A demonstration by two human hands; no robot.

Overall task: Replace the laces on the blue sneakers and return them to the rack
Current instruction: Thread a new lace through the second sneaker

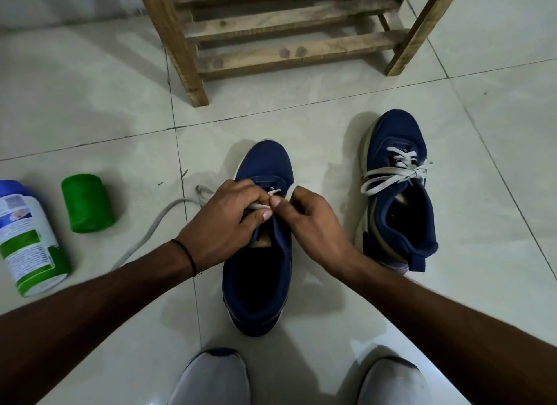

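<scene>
Two blue sneakers stand on the tiled floor with toes pointing away from me. Over the eyelets of the nearer sneaker [262, 163] both my hands work a white lace [156, 223]. My left hand [223, 223] pinches the lace between thumb and fingers, and my right hand [313, 220] pinches it just beside. The lace's loose end trails left across the floor. The second sneaker [398, 193] at the right is laced with a tied white lace [394, 172]. The fingers hide the eyelets of the nearer shoe.
A wooden shoe rack [289, 33] stands on the floor ahead. At the left lie a green spool [87, 204] and a white, green and blue bottle [30, 242] on its side. My two grey-white shoes [214, 377] show at the bottom edge.
</scene>
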